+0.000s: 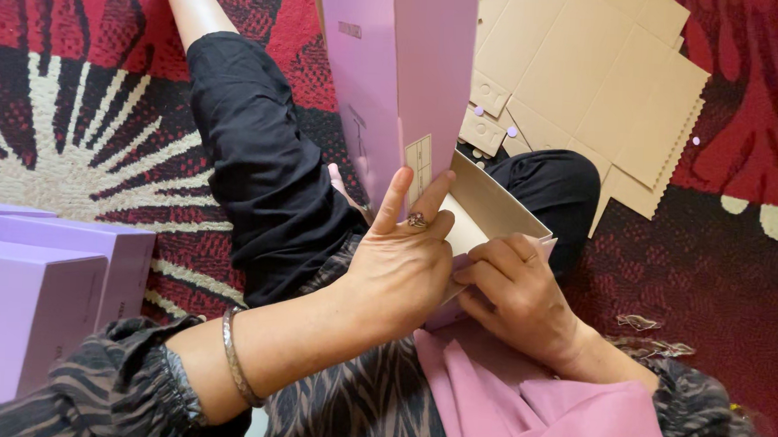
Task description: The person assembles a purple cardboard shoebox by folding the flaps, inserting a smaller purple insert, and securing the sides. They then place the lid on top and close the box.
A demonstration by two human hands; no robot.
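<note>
A lilac box (pixel 395 79), half folded, stands on end over the person's lap, its tall outer face rising out of the top of the view and its pale cardboard inside open toward the right. The left hand (pixel 402 263) lies flat against the box's near lower edge, fingers spread and two of them pointing up along the lilac face; a ring (pixel 417 220) sits on one finger and a metal bangle (pixel 236 360) circles the wrist. The right hand (pixel 521 290) is just right of it, fingers curled and pinching a flap (pixel 494 210) at the box's lower end, thumb touching the left hand's edge.

Behind the box, to its upper right, flat cardboard sheets (pixel 587 79) lie spread on the red patterned carpet (pixel 737 260). Left of the box a leg in black trousers (pixel 260 160) stretches away across the carpet. Far left of the box, at the frame's edge, finished lilac boxes (pixel 45 291) stand together. Below the box a pink cloth (pixel 529 408) covers the lap.
</note>
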